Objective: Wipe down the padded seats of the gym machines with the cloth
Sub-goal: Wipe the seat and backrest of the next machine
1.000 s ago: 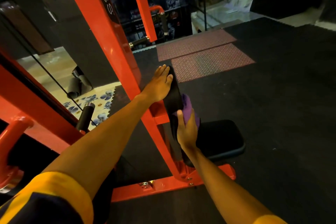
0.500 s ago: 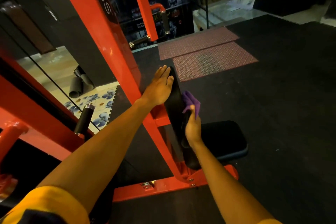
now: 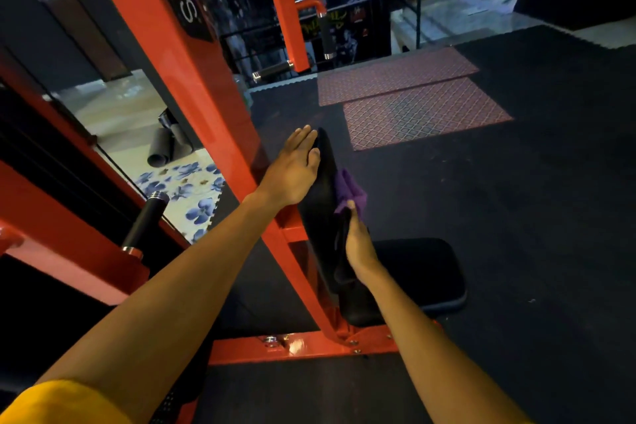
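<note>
Wipe in progress, upright back pad (image 3: 318, 213): my left hand (image 3: 296, 172) flat and straight-fingered on its top edge, my right hand (image 3: 358, 241) pinching the purple cloth (image 3: 349, 188) against its upper face; I judge the seat cushion (image 3: 420, 272) below not yet wiped.

Dim, glary red paint, wide-angle warp

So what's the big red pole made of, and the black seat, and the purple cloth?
Red pole: looks like painted metal with a glossy finish, since light glints off its hard, flat faces. Black seat: probably a vinyl or leather-like cover over padding, as it is smooth with rounded edges and a faint sheen. Cloth: soft fabric, maybe microfibre, because it bunches into loose folds.
</note>
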### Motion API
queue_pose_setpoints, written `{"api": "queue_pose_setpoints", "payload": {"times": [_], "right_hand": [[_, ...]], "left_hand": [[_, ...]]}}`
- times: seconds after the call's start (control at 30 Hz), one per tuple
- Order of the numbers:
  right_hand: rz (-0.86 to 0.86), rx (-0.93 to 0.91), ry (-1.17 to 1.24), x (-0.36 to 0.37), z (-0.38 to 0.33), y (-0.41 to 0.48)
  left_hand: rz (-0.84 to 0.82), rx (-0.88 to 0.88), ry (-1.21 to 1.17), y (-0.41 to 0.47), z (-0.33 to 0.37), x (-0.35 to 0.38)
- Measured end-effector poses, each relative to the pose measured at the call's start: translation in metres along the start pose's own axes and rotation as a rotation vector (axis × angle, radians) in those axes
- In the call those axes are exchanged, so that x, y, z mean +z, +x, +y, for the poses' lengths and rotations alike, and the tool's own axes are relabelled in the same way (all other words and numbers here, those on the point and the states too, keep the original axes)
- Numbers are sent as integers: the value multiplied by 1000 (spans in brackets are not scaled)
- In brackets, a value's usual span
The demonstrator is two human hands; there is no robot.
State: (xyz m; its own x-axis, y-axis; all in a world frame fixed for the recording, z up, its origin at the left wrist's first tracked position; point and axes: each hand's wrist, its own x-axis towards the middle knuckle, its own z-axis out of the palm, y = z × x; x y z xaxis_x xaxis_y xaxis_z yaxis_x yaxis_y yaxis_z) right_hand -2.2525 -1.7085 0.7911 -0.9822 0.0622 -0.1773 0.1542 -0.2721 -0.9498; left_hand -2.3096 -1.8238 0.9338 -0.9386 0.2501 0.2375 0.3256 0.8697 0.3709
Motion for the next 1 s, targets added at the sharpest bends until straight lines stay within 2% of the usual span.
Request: {"api": "queue_pose_setpoints", "payload": {"times": [0.07, 0.1, 0.27, 0.4, 0.43, 0.53, 0.67, 0.77, 0.8, 0.9, 1.0], "right_hand": [[-12, 183, 20, -1, -13, 25], [-49, 212, 55, 2, -24, 36], [-193, 3, 9, 10, -70, 35], [-315, -189, 21, -14, -28, 2], [-321, -174, -14, -21, -11, 4], [-162, -98, -68, -24, 3, 49], [-286, -184, 22, -3, -23, 122], [-286, -212, 123, 2, -66, 99], [-294, -225, 129, -1, -64, 84], [-362, -418, 39, -19, -15, 56], [-250, -255, 44, -25, 16, 85]], "left_hand": [[0, -13, 25, -2, 4, -2], [-4, -28, 39, -3, 6, -3], [-22, -67, 104, -6, 13, -7], [-24, -108, 185, -10, 25, -6], [-19, -120, 200, -12, 29, -5], [1, -164, 261, -16, 37, -3], [-38, -219, 362, -13, 48, -4], [-136, -277, 400, 1, 54, -5], [-161, -293, 410, 6, 55, -5], [-204, -325, 445, 24, 58, -5], [-211, -331, 461, 32, 62, -5]]}}
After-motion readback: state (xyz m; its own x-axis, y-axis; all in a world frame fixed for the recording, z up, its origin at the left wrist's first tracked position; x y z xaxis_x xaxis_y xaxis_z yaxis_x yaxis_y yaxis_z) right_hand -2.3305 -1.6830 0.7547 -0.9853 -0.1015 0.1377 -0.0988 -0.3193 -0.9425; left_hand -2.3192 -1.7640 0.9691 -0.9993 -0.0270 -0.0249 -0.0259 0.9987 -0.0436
